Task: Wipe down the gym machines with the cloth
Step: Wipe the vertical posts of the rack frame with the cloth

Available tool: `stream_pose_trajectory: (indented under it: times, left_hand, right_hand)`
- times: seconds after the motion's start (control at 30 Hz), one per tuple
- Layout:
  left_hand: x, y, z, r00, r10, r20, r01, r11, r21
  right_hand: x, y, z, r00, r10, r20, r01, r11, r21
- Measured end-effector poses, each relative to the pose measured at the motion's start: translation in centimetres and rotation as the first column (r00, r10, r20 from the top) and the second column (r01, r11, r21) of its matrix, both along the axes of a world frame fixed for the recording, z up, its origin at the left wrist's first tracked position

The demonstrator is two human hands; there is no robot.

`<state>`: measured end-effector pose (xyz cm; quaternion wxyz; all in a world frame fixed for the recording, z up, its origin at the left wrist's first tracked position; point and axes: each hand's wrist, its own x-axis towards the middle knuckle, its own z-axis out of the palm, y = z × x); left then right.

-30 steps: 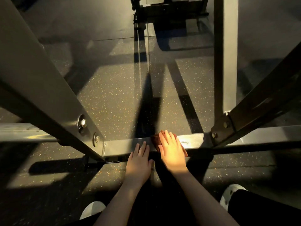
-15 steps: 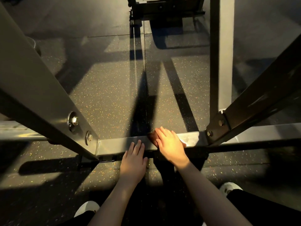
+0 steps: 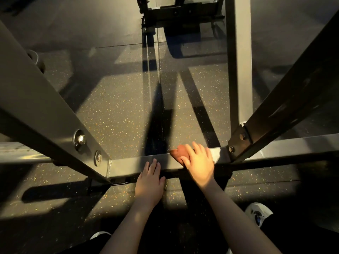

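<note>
Lying between bolted struts (image 3: 45, 110), the cloth (image 3: 178, 152) is pressed onto the bar (image 3: 132, 165) by the flat right hand (image 3: 200, 165), left hand (image 3: 149, 182) flat alongside.

The right hand (image 3: 200, 164) covers most of the cloth (image 3: 178, 152), leaving only its left edge showing.

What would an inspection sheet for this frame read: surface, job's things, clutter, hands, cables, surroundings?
Surface: dark speckled rubber floor, sunlit patches and shadows.
Job's things: reddish cloth on the machine's low crossbar.
Clutter: nothing seen.
Hands: right hand presses flat on the cloth; left hand rests flat on the crossbar beside it.
Cables: two thin pale lines ahead, possibly cables.
Surroundings: bolted diagonal struts, upright post, another machine base.
</note>
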<state>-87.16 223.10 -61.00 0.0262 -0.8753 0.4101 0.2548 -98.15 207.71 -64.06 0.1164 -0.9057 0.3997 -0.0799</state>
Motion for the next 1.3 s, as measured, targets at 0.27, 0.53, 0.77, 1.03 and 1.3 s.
stream_pose_trajectory:
  times: [0.27, 0.53, 0.77, 1.03, 1.3]
  left_hand:
    - [-0.3, 0.1, -0.5, 1.0, 0.008, 0.023, -0.008, 1.0, -0.007]
    - [-0.3, 0.1, -0.5, 1.0, 0.008, 0.022, -0.008, 1.0, -0.022]
    - [-0.1, 0.1, -0.5, 1.0, 0.004, 0.014, -0.004, 1.0, -0.017]
    - [-0.3, 0.2, -0.4, 1.0, 0.017, 0.005, -0.017, 0.999, -0.034]
    - [-0.1, 0.1, -0.1, 1.0, 0.02, -0.02, -0.021, 1.0, -0.019]
  right_hand:
    - [0.3, 1.8, -1.4, 0.996, 0.035, 0.087, -0.03, 0.997, -0.066]
    - [-2.2, 2.4, -0.8, 0.953, -0.298, 0.047, 0.301, 0.949, -0.098]
    - [0.9, 1.8, -1.6, 0.984, 0.13, 0.123, -0.121, 0.989, -0.082]
    - [-1.9, 3.6, -1.4, 0.957, -0.253, 0.14, 0.25, 0.967, 0.039]
    - [-0.2, 0.5, -1.1, 0.995, -0.007, 0.097, 0.006, 1.0, 0.008]
